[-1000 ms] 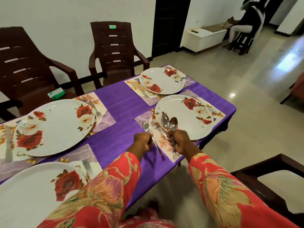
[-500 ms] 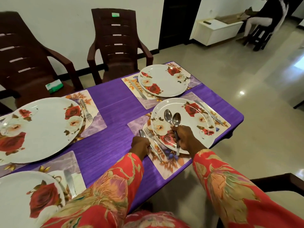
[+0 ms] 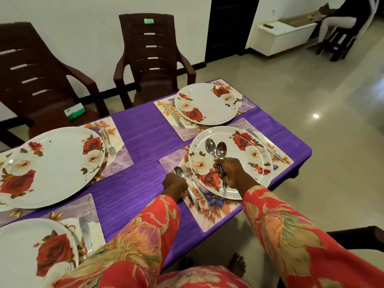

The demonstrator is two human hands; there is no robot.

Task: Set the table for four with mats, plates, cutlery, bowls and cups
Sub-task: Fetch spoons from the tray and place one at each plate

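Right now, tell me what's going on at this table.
A person is laying cutlery at the near-right setting. The left hand sets a spoon down beside the fork on the mat, left of the plate. The right hand holds two more spoons above that plate. All four mats on the purple table have plates; no bowls or cups are in view.

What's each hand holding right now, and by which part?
The right hand grips two spoons by their handles, bowls up over the plate. The left hand holds one spoon by its handle, beside the fork.
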